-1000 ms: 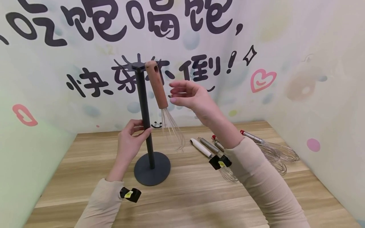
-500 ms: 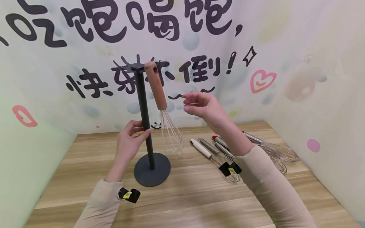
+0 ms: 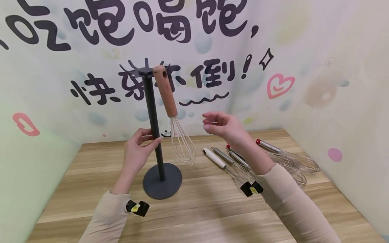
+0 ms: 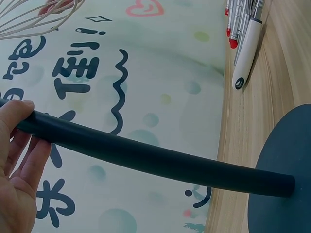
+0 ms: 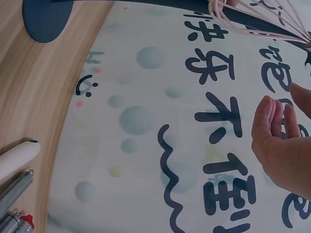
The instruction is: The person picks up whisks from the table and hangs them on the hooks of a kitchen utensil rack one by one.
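A black utensil stand (image 3: 153, 111) with a round base rises upright from the table, prongs spreading from its top. My left hand (image 3: 135, 148) grips its pole about midway, thumb and fingers on opposite sides; the left wrist view shows this same hold on the pole (image 4: 146, 158). From one prong hangs a whisk with a wooden handle (image 3: 165, 91), its wire loops (image 3: 183, 145) pointing down above the table. My right hand (image 3: 228, 130) is in the air to the right of the whisk, fingers loosely bent and holding nothing. The right wrist view shows that hand (image 5: 282, 155) apart from the wires.
On the right of the wooden table (image 3: 194, 216) lie several more whisks: one with a white handle (image 3: 215, 158), others with steel handles, including one with a red end (image 3: 268, 145). My right forearm partly covers them. A wall with black lettering stands behind.
My right hand has drawn away from the whisk handle, to the right and down. The whisk's wires, blurred at first, now hang still. My left hand keeps its hold on the pole.
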The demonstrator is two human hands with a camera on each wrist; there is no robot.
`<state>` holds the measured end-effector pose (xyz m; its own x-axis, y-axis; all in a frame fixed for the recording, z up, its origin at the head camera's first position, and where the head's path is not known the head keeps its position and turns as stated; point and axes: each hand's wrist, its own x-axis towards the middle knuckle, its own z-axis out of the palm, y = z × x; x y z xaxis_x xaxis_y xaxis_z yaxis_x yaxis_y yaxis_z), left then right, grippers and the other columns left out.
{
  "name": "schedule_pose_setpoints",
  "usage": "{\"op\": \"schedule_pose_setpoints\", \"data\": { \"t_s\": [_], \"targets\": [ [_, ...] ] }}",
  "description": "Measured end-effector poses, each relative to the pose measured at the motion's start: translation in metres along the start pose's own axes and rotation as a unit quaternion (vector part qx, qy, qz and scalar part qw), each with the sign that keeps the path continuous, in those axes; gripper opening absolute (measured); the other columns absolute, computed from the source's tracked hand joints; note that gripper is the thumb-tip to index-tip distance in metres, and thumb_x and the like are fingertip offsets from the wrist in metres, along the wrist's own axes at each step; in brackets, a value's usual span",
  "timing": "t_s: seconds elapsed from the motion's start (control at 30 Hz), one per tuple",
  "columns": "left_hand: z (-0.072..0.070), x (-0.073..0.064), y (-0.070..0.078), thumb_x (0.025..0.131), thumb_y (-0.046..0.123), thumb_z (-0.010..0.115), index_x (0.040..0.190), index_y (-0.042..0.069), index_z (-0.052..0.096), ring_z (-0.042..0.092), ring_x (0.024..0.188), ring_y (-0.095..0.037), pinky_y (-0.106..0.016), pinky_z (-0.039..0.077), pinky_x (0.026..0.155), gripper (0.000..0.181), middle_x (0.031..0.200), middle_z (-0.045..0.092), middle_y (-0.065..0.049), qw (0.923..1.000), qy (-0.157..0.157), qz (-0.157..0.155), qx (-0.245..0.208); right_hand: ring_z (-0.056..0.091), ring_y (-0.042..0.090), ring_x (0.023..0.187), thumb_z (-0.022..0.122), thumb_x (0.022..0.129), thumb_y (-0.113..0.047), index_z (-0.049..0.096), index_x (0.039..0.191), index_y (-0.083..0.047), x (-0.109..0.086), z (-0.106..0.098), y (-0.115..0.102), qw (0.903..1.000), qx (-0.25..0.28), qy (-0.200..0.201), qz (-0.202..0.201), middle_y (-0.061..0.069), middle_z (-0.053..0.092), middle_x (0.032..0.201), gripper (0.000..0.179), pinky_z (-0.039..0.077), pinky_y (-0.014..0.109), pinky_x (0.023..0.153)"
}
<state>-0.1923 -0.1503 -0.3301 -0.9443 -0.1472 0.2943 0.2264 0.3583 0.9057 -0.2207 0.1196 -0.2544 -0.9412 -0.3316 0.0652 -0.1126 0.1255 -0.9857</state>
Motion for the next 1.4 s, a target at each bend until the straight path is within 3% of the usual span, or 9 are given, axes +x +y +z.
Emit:
{"op": "schedule_pose_setpoints", "data": {
  "t_s": [0.27, 0.57, 0.93, 1.13, 1.4],
  "targets": [
    [-0.001, 0.0, 0.0, 0.087, 0.027, 0.071, 0.112, 0.008, 0.059, 0.058, 0.095, 0.003, -0.009, 0.051, 0.079, 0.033, 0.114, 0.063, -0.007, 1.0, -0.002, -0.001, 0.005, 0.06, 0.005, 0.091, 0.06, 0.089, 0.0, 0.05, 0.13, 0.003, 0.002, -0.007, 0.025, 0.9999, 0.002, -0.003, 0.011, -0.011, 0.06, 0.094, 0.042, 0.052, 0.016, 0.083],
    [-0.002, 0.0, -0.002, 0.087, 0.029, 0.07, 0.113, 0.009, 0.059, 0.061, 0.106, -0.016, -0.009, 0.051, 0.08, 0.035, 0.116, 0.063, -0.008, 0.9999, -0.009, -0.007, 0.006, 0.06, 0.006, 0.092, 0.056, 0.091, 0.003, 0.046, 0.133, 0.005, 0.006, -0.018, 0.057, 0.9972, 0.054, 0.002, 0.053, -0.006, 0.058, 0.099, 0.044, 0.053, 0.017, 0.088],
    [-0.002, 0.001, -0.002, 0.087, 0.03, 0.07, 0.113, 0.01, 0.06, 0.059, 0.097, -0.001, -0.01, 0.052, 0.08, 0.035, 0.116, 0.063, -0.007, 0.9999, -0.01, -0.01, 0.008, 0.056, 0.007, 0.101, 0.053, 0.095, -0.004, 0.04, 0.138, 0.005, 0.009, -0.036, 0.096, 0.9954, 0.024, 0.018, 0.091, -0.004, 0.053, 0.106, 0.046, 0.051, 0.016, 0.091],
    [-0.002, 0.001, -0.002, 0.087, 0.028, 0.07, 0.112, 0.009, 0.06, 0.058, 0.093, 0.005, -0.009, 0.052, 0.079, 0.034, 0.116, 0.063, -0.007, 0.9999, -0.008, -0.003, 0.007, 0.057, 0.005, 0.1, 0.053, 0.095, -0.004, 0.04, 0.139, 0.004, 0.013, -0.044, 0.123, 0.9934, -0.002, 0.03, 0.111, 0.004, 0.056, 0.116, 0.047, 0.047, 0.032, 0.104],
    [-0.001, 0.001, -0.004, 0.087, 0.028, 0.071, 0.112, 0.007, 0.061, 0.058, 0.092, 0.008, -0.009, 0.052, 0.079, 0.034, 0.115, 0.063, -0.008, 0.9999, -0.006, 0.006, 0.006, 0.06, 0.017, 0.106, 0.056, 0.091, 0.002, 0.043, 0.136, 0.008, 0.013, -0.048, 0.154, 0.9936, -0.051, 0.022, 0.098, 0.029, 0.051, 0.13, 0.048, 0.049, 0.014, 0.082]
  ]
}}
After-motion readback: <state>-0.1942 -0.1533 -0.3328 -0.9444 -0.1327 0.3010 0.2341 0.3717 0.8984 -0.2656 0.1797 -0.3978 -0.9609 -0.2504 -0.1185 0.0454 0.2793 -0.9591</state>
